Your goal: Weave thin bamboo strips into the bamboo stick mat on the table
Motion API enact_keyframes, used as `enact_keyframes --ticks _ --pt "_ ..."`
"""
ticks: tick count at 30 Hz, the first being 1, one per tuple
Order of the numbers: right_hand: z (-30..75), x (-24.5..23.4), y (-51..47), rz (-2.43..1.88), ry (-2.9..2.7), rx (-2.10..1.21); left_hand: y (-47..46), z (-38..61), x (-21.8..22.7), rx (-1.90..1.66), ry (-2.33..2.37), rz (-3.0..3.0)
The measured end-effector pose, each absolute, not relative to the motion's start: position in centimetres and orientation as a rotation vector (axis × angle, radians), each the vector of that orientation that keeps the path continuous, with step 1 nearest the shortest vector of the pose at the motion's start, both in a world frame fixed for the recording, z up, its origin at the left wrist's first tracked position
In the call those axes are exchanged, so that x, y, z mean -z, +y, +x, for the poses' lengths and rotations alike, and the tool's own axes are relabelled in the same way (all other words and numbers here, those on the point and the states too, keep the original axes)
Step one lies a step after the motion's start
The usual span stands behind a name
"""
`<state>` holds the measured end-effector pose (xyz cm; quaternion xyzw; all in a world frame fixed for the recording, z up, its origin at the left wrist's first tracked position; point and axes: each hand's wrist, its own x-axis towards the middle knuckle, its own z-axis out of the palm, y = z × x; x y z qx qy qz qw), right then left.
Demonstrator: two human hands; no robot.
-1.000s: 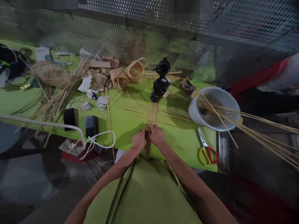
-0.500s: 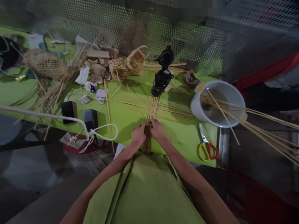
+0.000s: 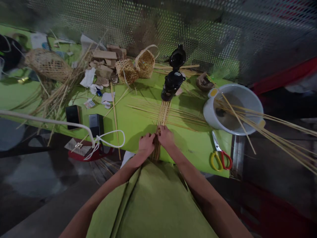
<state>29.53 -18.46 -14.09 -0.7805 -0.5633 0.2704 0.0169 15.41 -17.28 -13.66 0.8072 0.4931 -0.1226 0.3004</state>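
A flat bundle of thin bamboo strips (image 3: pixel 163 114) runs away from me over the green table (image 3: pixel 133 124), crossed by several loose strips. My left hand (image 3: pixel 146 145) and my right hand (image 3: pixel 165 137) press down on the near end of the bundle from either side, fingers curled onto the strips. A black flask (image 3: pixel 172 85) stands on the far end of the bundle.
A white basin (image 3: pixel 232 110) at the right holds long strips that stick out to the right. Yellow-and-red scissors (image 3: pixel 220 155) lie near the table's front edge. Two small woven baskets (image 3: pixel 136 67), a larger basket (image 3: pixel 48 64), wood blocks, two phones (image 3: pixel 84 120) and a white cable sit at the left.
Both hands stay on the near end of the strip bundle, with only slight finger shifts. The view has drifted a little.
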Motion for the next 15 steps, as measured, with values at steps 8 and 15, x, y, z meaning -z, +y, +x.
enact_keyframes --ticks 8,15 --pt "29.45 14.2 -17.88 -2.412 -1.659 -0.846 -17.49 15.76 13.69 0.295 1.391 2.111" --pt "30.02 14.61 -17.86 -2.348 -1.671 -0.85 -18.19 15.67 14.01 0.299 1.407 2.112"
